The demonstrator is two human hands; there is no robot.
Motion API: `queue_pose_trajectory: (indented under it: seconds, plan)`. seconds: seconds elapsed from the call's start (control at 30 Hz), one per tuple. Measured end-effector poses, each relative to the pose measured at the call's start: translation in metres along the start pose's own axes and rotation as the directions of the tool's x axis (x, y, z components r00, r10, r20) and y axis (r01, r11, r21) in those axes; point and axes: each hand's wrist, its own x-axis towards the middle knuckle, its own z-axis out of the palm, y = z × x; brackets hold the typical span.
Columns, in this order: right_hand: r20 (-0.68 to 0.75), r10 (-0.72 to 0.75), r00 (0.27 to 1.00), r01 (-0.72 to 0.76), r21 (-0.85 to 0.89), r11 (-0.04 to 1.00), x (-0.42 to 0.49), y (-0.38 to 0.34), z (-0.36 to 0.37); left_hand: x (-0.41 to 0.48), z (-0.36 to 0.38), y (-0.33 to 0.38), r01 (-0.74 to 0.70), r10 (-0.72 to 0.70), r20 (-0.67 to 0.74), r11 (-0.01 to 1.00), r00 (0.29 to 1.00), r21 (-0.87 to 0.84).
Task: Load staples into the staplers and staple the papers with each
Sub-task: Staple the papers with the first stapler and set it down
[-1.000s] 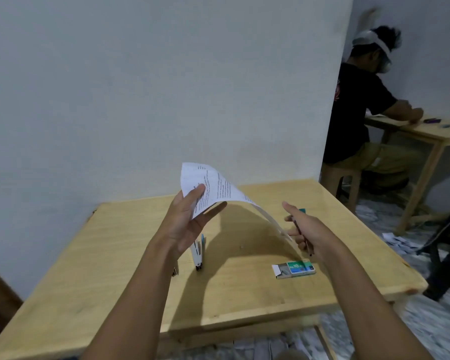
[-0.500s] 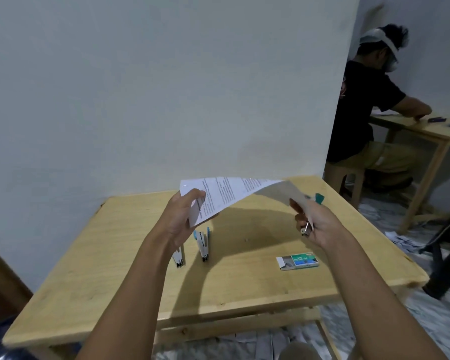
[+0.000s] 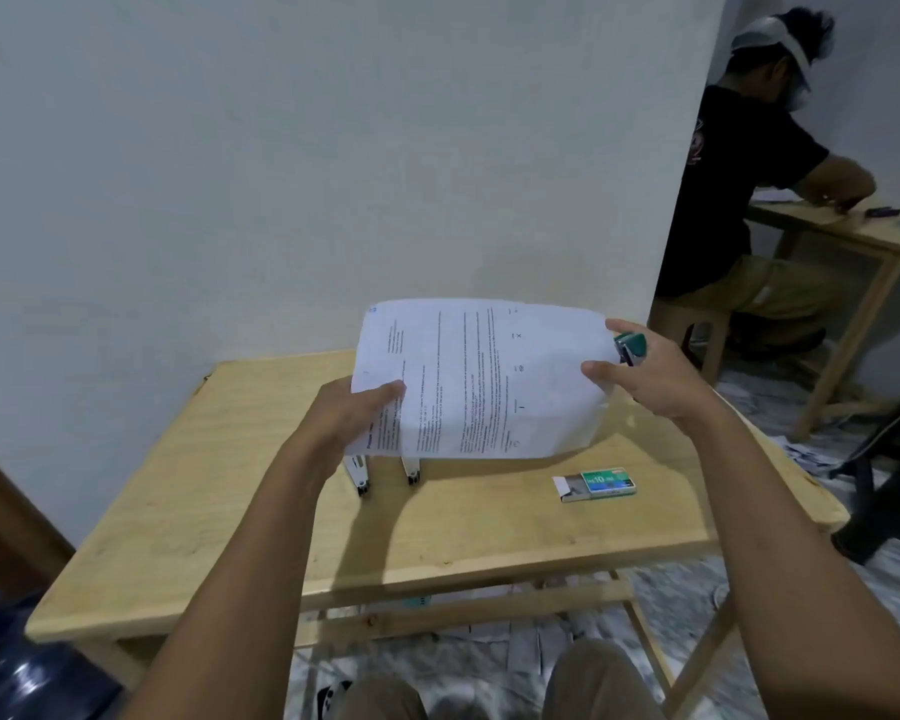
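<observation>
the papers (image 3: 484, 376) are held in the air above the table (image 3: 230, 485), long axis left to right, print facing the camera. the left hand (image 3: 354, 413) pinches the near left corner; the right hand (image 3: 650, 376) pinches the right edge while gripping a green stapler (image 3: 631, 347), metal nose toward the sheet. two white staplers (image 3: 358, 472) and a staple box (image 3: 598, 483) lie on the table below

Both hands hold the papers (image 3: 479, 376) flat in the air above the wooden counter (image 3: 489, 543). The left hand (image 3: 354, 413) grips the papers at their 8 o'clock corner. The right hand (image 3: 645, 376) pinches their 3 o'clock edge and also holds a green stapler (image 3: 631, 345). Two white staplers (image 3: 358, 472) lie on the counter, partly hidden under the papers. An open staple box (image 3: 601, 483) lies at 4 o'clock from the papers. At 2 o'clock, another person (image 3: 739, 174) sits.
</observation>
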Motion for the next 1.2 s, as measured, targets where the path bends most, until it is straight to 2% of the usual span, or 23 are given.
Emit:
queue_pose_trajectory:
  seconds: [0.17,0.27,0.37,0.47,0.57,0.63,0.73,0.83,1.07,1.13,1.2]
  plan:
    - [-0.107,0.102,0.989,-0.093,0.081,0.992,-0.003,0.0,0.011,-0.008,0.004,0.001,-0.088,0.087,-0.031,0.995,0.996,-0.056]
    - [-0.072,0.236,0.969,-0.222,0.165,0.961,-0.004,0.004,0.012,-0.014,0.0,0.001,-0.058,0.073,0.049,0.967,0.996,-0.246]
    - [0.042,0.274,0.961,-0.262,0.457,0.85,-0.004,0.008,0.013,-0.018,-0.005,0.0,0.051,0.046,0.193,0.881,0.98,-0.47]
    - [0.164,0.225,0.96,-0.276,0.668,0.691,-0.007,0.003,0.021,-0.02,-0.003,0.0,0.13,0.006,0.221,0.795,0.975,-0.593]
    - [0.227,0.224,0.948,-0.317,0.746,0.586,-0.01,-0.004,0.034,-0.021,0.008,0.003,0.165,-0.016,0.244,0.779,0.97,-0.606]
    - [0.257,0.228,0.939,-0.343,0.758,0.555,-0.013,-0.009,0.042,-0.019,0.017,0.005,0.15,-0.006,0.261,0.831,0.965,-0.536]
    - [0.289,0.216,0.933,-0.361,0.762,0.538,-0.015,-0.011,0.053,-0.014,0.028,0.004,0.124,-0.034,0.228,0.912,0.973,-0.392]
    - [0.276,0.211,0.938,-0.347,0.757,0.554,-0.014,-0.011,0.06,-0.013,0.036,0.006,0.11,-0.068,0.124,0.925,0.99,-0.364]
    - [0.235,0.248,0.94,-0.341,0.679,0.65,-0.018,-0.009,0.087,-0.02,0.057,0.018,-0.126,0.1,-0.107,0.955,0.989,-0.269]
    - [0.226,0.243,0.943,-0.332,0.655,0.679,-0.022,-0.011,0.091,-0.028,0.057,0.024,-0.131,0.122,-0.047,0.927,0.991,-0.351]
    - [0.192,0.226,0.955,-0.296,0.621,0.726,-0.023,-0.01,0.093,-0.036,0.056,0.031,-0.026,0.099,0.109,0.847,0.989,-0.532]
